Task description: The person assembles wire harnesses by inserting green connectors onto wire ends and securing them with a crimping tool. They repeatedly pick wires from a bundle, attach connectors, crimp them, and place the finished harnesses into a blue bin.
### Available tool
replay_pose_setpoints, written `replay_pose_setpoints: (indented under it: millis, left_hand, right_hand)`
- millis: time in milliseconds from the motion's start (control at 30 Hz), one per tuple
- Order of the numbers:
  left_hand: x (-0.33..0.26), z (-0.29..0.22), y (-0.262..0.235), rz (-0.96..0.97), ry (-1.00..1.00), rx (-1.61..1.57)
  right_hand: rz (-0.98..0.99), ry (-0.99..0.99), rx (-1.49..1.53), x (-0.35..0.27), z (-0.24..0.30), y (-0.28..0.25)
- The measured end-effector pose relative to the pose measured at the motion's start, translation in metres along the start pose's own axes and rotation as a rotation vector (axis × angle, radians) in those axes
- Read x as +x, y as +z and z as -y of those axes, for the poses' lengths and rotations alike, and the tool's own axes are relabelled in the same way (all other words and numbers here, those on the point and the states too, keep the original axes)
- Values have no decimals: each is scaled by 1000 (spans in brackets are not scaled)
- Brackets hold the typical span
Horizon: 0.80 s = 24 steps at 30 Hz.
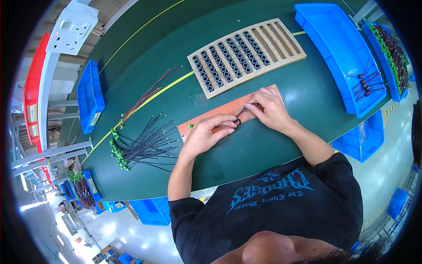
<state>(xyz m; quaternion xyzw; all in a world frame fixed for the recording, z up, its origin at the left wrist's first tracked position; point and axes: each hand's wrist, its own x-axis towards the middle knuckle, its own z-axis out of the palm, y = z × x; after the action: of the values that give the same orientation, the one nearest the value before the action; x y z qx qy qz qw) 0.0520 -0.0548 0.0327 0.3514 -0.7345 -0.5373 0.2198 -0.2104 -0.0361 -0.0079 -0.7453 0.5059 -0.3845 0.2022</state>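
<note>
Over an orange board on the green table, both my hands work close together. My left hand is closed, thumb and fingers pinching a small black ring. Just right of it, my right hand pinches a thin black wire that runs toward the ring. Whether the wire passes through the ring is hidden by my fingers. A green connector shows at the left of my left hand. Beyond the board lies a wooden rack with several rows of similar black rings in its slots.
Left of the board spreads a bundle of black wires with green connectors, with red-black wires beyond it. A blue tray at the right holds several wired rings. Another blue tray stands at the far left, near a socket panel.
</note>
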Motion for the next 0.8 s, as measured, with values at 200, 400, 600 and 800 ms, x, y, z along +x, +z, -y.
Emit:
replay_pose_setpoints:
  millis: [200, 400, 600, 800]
  left_hand:
    - [7, -5, -4, 71, -19, 116]
    - [12, -17, -5, 99, -72, 104]
    - [13, -9, 0, -17, 9, 235]
    - [13, 5, 22, -242, 265, 616]
  right_hand:
    - [2, -8, -2, -1, -1, 0]
    - [-1, 4, -6, -2, -4, 1]
    - [-12, 4, -11, -3, -3, 2]
    - [-33, 7, -9, -5, -5, 4]
